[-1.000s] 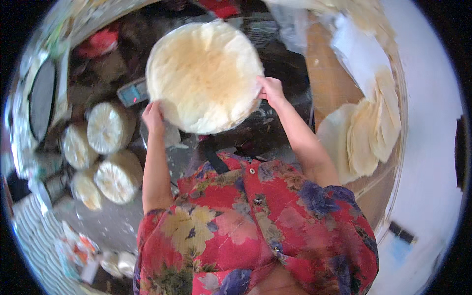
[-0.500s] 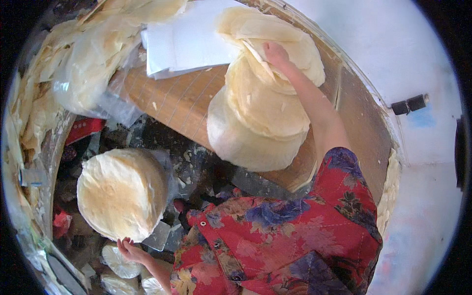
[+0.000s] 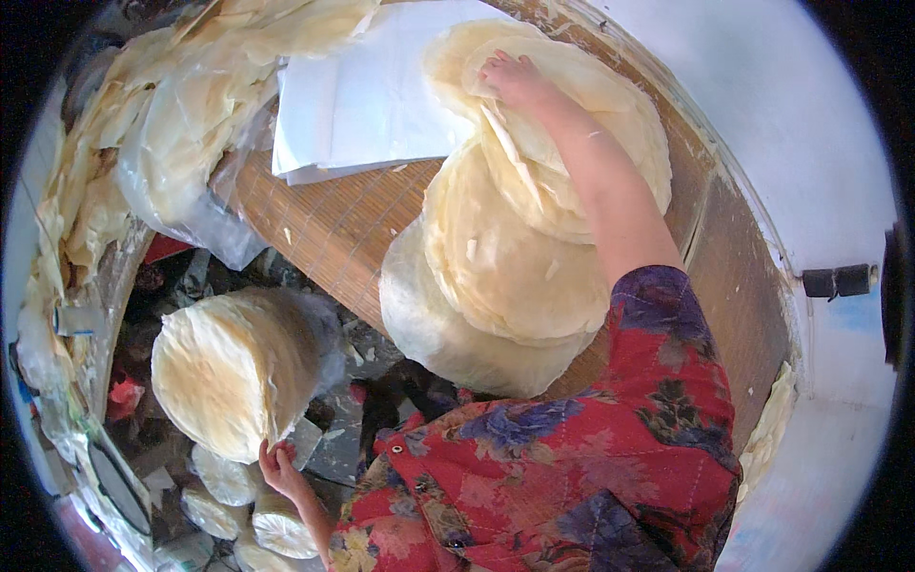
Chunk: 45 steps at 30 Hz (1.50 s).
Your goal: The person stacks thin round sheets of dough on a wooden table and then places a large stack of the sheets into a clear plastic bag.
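My right hand [image 3: 515, 80] lies on the upper part of a pile of thin, pale yellow round sheets [image 3: 610, 124], its fingers spread and apart. Just below that hand, a folded sheet edge [image 3: 513, 153] sticks up. More overlapping round sheets [image 3: 515, 257] spread toward me, above a whiter round stack [image 3: 457, 338] at the near table edge. At lower left, my left hand [image 3: 278, 465] is raised by the bottom rim of a tall stack of round sheets [image 3: 214, 377]. Its fingers are parted, with the tips at or very near that rim.
White paper sheets [image 3: 372, 105] lie on the brown slatted table [image 3: 324, 214]. Loose sheets and clear plastic [image 3: 181, 181] heap up at the far left. Several wrapped round packs [image 3: 224, 477] sit low by my left arm. A pale wall [image 3: 820, 124] bounds the right.
My right hand has gone from a closed fist to spread fingers and moved slightly left on the sheets. My left hand has shifted right along the stack's rim. The whole view has shifted a little.
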Available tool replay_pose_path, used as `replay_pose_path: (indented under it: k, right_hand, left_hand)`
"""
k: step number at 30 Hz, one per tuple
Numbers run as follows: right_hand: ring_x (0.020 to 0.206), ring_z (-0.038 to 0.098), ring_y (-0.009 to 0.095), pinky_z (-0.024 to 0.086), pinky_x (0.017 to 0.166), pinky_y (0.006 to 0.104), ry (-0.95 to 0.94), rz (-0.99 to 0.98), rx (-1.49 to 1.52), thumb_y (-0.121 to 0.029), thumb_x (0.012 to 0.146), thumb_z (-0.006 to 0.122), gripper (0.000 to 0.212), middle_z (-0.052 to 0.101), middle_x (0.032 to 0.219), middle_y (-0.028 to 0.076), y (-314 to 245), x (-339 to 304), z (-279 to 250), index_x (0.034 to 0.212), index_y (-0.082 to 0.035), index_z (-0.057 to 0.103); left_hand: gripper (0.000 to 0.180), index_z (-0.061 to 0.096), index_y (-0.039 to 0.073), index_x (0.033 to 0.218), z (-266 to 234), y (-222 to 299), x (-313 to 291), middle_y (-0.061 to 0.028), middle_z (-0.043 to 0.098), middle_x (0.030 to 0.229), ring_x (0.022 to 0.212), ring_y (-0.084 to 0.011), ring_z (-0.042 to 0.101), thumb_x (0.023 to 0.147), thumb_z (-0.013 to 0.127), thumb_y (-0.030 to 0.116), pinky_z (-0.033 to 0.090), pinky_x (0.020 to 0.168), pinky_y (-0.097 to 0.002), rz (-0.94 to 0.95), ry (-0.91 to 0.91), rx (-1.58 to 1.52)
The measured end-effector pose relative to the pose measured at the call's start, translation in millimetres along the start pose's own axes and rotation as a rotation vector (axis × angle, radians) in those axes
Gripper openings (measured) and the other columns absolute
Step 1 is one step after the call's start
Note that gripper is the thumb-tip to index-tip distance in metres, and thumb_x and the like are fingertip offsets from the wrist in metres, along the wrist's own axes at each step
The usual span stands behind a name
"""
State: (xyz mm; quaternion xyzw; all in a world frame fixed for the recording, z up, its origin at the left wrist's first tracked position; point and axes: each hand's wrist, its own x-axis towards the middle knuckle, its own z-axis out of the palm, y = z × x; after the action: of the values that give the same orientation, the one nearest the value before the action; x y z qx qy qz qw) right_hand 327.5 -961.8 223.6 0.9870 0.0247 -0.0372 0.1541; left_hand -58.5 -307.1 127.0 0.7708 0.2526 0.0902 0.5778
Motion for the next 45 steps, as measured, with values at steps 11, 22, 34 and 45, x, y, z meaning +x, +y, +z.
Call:
replay_pose_path:
  k: [11, 22, 34, 45]
  right_hand:
    - [0.098, 0.054, 0.033, 0.04, 0.089, 0.0394, 0.281, -0.327, 0.22, -0.018, 0.083, 0.05, 0.031, 0.059, 0.103, 0.019, 50.8, -20.8, -141.5, 0.108, -0.001, 0.055]
    - [0.098, 0.056, 0.014, 0.045, 0.085, 0.0255, -0.402, -0.668, 1.269, -0.016, 0.087, 0.052, 0.037, 0.056, 0.113, 0.007, -310.6, -100.1, -390.9, 0.121, -0.003, 0.047]
    - [0.095, 0.056, 0.014, 0.044, 0.083, 0.0282, -0.318, -0.529, 1.972, -0.008, 0.083, 0.056, 0.033, 0.057, 0.107, 0.008, -534.3, -82.3, -254.3, 0.114, 0.001, 0.05]
    - [0.072, 0.06, 0.012, 0.047, 0.064, 0.0236, -0.559, -0.112, 1.529, -0.013, 0.08, 0.063, 0.023, 0.064, 0.086, 0.009, -616.8, -88.9, -26.8, 0.094, 0.005, 0.058]
  left_hand:
    - [0.034, 0.048, -0.004, 0.116, 53.0, 25.4, 7.4, -0.0106, 0.062, 0.085, 0.071, -0.0159, 0.061, 0.083, 0.05, 0.002, 0.05, 0.064, -0.0257, -0.038, -0.19, -0.049]
    - [0.066, 0.03, 0.011, 0.133, 92.9, 127.7, 70.0, -0.0102, 0.038, 0.133, 0.121, -0.0269, 0.038, 0.085, 0.047, 0.052, 0.03, 0.097, -0.0497, -0.529, -0.905, -1.106]
    - [0.02, 0.056, -0.001, 0.099, -190.9, 78.5, 160.0, -0.0056, 0.062, 0.087, 0.076, -0.0122, 0.06, 0.082, 0.06, 0.009, 0.05, 0.066, -0.0242, -0.037, 0.179, -0.895]
    - [0.016, 0.059, 0.001, 0.085, -149.5, -154.9, 159.0, 0.002, 0.054, 0.063, 0.047, -0.005, 0.044, 0.082, 0.062, 0.017, 0.034, 0.042, -0.0205, -0.398, 0.358, -0.538]
